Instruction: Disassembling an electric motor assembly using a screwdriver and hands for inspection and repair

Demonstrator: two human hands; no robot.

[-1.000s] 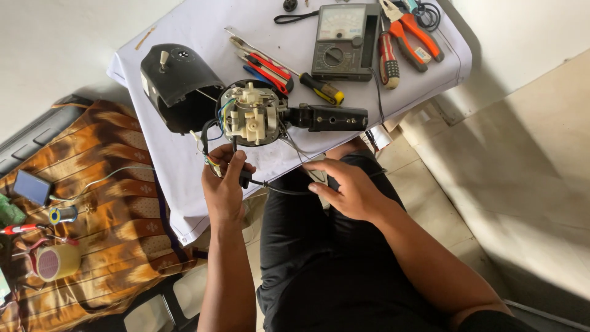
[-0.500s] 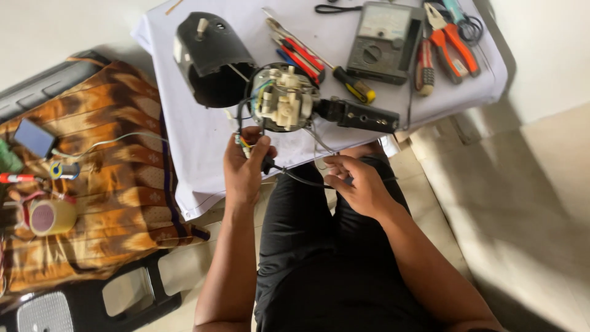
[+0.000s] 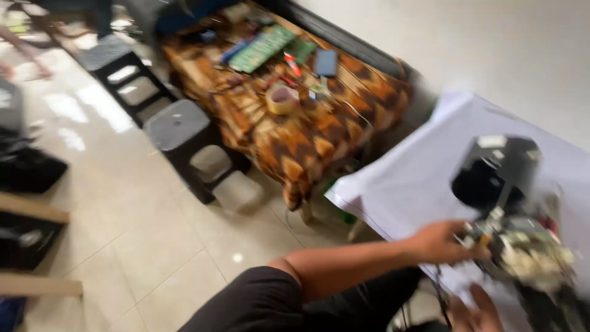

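The counter [image 3: 399,184] wore white cloth, the housing [image 3: 498,169] was black, and the side cloth [image 3: 307,135] was orange-brown patterned.

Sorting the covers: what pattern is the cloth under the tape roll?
Brown and orange patchwork cloth, seen from the head view, under the tape roll.

Motor assembly [image 3: 528,258] motion-blurred; right hand [image 3: 476,313] cut off by bottom edge.

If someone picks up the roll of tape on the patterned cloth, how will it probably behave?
The roll of tape is a hollow ring, so it is probably light and stiff. It lies flat on the patterned cloth, so it should stay put; set on edge, it could roll.
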